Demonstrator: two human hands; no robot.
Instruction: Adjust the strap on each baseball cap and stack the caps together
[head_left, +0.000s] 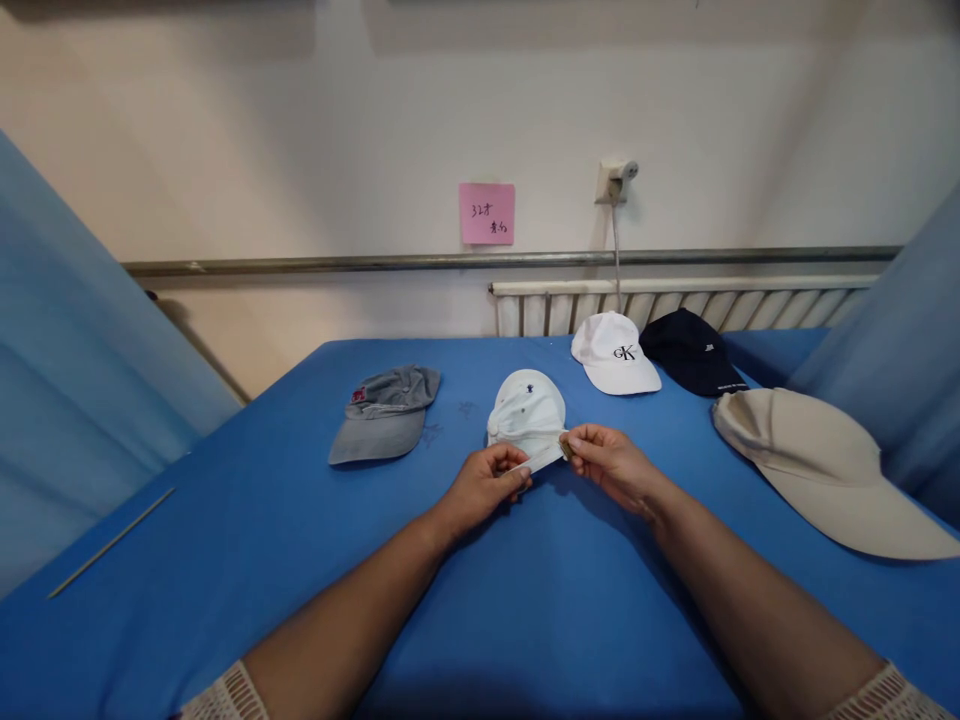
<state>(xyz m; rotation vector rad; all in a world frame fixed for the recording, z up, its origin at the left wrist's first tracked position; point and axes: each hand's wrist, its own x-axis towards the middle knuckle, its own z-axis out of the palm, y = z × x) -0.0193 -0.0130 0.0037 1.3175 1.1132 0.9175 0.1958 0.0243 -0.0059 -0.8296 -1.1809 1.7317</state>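
Observation:
A pale, whitish cap point(525, 412) with a small dark emblem lies on the blue-covered table point(600, 620), its back strap turned toward me. My left hand point(491, 485) pinches the strap point(545, 458) between thumb and fingers on the left. On the other side my right hand point(607, 462) is closed on the brass-coloured buckle point(565, 448) at the strap's end. Both hands are close together just in front of the cap. The fingers hide part of the strap and buckle.
Left of the hands sits a grey cap point(386, 412). At the back right are a white cap point(615, 352) and a black cap point(694, 350), with a large beige cap point(806, 450) nearer. A thin stick point(111, 543) lies far left. Blue curtains point(67, 370) flank the table.

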